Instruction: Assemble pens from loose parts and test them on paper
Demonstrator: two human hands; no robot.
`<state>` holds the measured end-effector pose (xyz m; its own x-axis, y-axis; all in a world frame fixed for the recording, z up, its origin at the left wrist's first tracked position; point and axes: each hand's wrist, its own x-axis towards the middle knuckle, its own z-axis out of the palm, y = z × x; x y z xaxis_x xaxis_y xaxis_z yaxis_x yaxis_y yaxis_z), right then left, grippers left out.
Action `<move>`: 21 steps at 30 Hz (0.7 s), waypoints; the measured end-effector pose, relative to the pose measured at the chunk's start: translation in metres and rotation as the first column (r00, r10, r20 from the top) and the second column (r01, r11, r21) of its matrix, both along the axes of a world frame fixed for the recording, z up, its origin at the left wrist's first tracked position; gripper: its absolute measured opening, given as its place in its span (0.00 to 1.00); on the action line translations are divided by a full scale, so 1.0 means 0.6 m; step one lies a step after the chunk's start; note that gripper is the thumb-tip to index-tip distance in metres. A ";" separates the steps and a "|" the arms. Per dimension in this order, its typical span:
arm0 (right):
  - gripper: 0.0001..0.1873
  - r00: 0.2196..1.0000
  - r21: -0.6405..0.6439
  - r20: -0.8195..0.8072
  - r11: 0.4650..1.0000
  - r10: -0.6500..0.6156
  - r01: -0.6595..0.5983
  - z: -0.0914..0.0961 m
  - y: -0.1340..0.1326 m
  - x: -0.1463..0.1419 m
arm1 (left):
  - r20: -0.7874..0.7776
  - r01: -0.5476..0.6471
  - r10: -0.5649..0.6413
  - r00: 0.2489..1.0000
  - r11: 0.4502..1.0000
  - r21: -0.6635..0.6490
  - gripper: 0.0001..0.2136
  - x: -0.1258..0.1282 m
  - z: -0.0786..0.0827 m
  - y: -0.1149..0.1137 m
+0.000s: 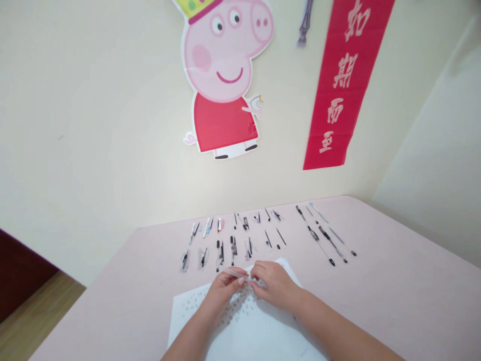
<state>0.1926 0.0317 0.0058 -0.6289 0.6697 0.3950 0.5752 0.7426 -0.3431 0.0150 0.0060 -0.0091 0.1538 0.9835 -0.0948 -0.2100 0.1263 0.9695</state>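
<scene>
Over the white paper (263, 331), my two hands meet at a thin, see-through pen barrel (236, 274). The fingers of my left hand (224, 291) are closed round its middle, and its far end points up and left. My right hand (276, 285) pinches the near end between thumb and fingers; exactly what the fingertips cover is hidden. Beneath the hands, many small grey specks or pieces (237, 307) are spread on the paper, too small to name.
Pen parts lie in small groups in two rows, among them a black refill and cap (221, 253). Longer pens (332, 243) lie at the right of the pink table (376, 301). On the wall behind are a pig cutout (225, 120) and a red banner (345, 85).
</scene>
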 end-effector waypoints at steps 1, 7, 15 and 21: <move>0.04 1.000 -0.006 -0.008 1.000 0.005 -0.005 0.000 0.001 0.001 | 0.006 0.007 -0.007 1.000 1.000 0.006 0.13 0.000 0.001 0.000; 0.05 0.984 -0.084 -0.048 0.983 -0.169 0.165 0.010 0.029 0.030 | 0.060 -0.081 0.083 0.995 0.996 -0.035 0.12 0.001 0.006 -0.001; 0.11 0.782 -0.169 0.188 0.765 -0.594 0.621 -0.008 0.092 0.118 | 0.172 -0.109 0.128 0.977 0.987 -0.117 0.09 -0.008 0.007 0.005; 0.11 0.702 -0.091 0.349 0.722 -0.622 0.685 -0.016 0.095 0.122 | 0.246 -0.099 0.145 0.958 0.977 -0.190 0.08 -0.009 0.010 0.009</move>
